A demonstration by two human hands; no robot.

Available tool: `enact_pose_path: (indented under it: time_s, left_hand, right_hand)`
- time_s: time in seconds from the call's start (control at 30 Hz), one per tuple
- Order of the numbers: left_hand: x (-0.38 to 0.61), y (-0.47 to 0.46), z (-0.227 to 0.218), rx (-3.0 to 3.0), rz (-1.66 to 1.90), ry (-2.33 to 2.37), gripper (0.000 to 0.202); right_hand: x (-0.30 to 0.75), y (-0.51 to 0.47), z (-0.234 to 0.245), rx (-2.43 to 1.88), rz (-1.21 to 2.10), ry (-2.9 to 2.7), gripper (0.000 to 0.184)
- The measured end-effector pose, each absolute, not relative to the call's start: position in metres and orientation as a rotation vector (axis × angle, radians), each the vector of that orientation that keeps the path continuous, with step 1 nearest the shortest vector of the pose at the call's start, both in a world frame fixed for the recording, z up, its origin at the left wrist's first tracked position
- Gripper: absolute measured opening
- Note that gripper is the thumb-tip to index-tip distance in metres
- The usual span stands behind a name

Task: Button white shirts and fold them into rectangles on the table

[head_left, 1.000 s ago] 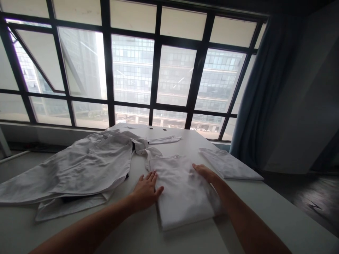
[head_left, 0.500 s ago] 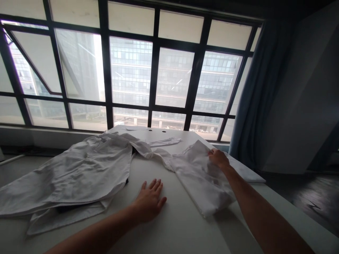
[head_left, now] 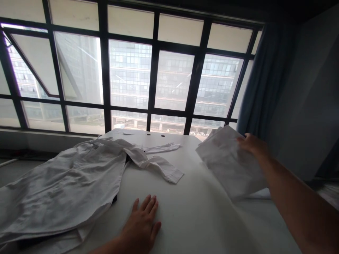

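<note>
My right hand [head_left: 253,144] grips the far edge of a folded white garment [head_left: 230,162], lifted and tilted above the right side of the table. Some of its fingers are hidden behind the cloth. Palm down on the white table [head_left: 182,215], my left hand [head_left: 143,224] lies with fingers stretched out and holds nothing. To its left a white long-sleeved shirt [head_left: 71,190] is spread, somewhat wrinkled. One sleeve [head_left: 161,167] reaches toward the table's middle, and dark patches show under the shirt's edge.
Another piece of white cloth [head_left: 261,193] lies at the right table edge, partly hidden behind the lifted garment. Behind the table are large black-framed windows [head_left: 172,81], with one pane tilted at the left. A blue-grey curtain [head_left: 261,88] hangs at the right.
My right hand has raised the folded garment off the table and carried it to the right, away from the shirt's sleeve. My left hand stays flat, slightly lower in view.
</note>
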State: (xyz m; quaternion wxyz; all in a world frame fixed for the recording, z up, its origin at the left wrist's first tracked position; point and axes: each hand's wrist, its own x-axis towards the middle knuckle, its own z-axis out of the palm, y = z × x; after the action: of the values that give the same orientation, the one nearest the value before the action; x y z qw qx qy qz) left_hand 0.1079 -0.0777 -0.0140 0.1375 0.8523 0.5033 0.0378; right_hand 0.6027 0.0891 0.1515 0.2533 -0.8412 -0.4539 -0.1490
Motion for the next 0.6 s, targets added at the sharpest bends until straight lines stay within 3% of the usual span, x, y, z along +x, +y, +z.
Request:
enact_pose_path:
  time_s: [0.13,0.3,0.5,0.6]
  left_hand:
    - [0.108,-0.077,-0.014,2.473,0.096,1.454,0.065]
    - [0.107,-0.081,-0.019,2.506,0.126,1.462,0.063]
    - [0.093,-0.069,-0.011,2.619,0.134,1.295,0.056]
    - [0.071,-0.053,0.004,2.604,0.184,1.353,0.043]
  right_hand:
    - [0.598,0.098,0.091,-2.5,-0.192,-1.289,0.051]
    - [0.505,0.1,0.016,-2.316,0.004,-1.776,0.05]
    - [0.371,0.09,-0.012,-1.949,0.186,-2.258,0.059]
    - [0.332,0.082,-0.02,-1.942,0.069,-2.315,0.057]
